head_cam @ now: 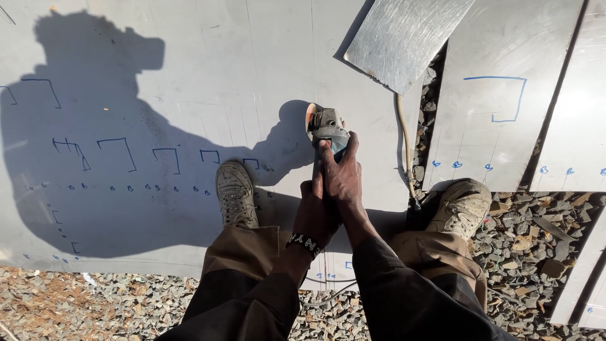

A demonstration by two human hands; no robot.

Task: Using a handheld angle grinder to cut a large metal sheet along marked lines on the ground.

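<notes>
1. Both arms, in dark sleeves, reached forward and down from the bottom edge of the view, converging between the person's knees.
2. The right hand (341,173) was closed around the body of the grey handheld angle grinder (328,126), with the fingers extended forward along its housing.
3. The left hand (314,215) was wrapped around the rear of the grinder, just behind and touching the right hand; a black-and-white beaded bracelet (305,244) sat on its wrist.
4. The grinder's disc rested against the large grey sheet of metal marked with blue lines (158,95), which lay on the gravel ground (63,303).
5. The left dusty tan shoe (235,194) stood on the sheet; the right dusty tan shoe (461,205) stood at its edge on the gravel.
6. A pale power cable (407,151) ran along the gap beside the sheet.
</notes>
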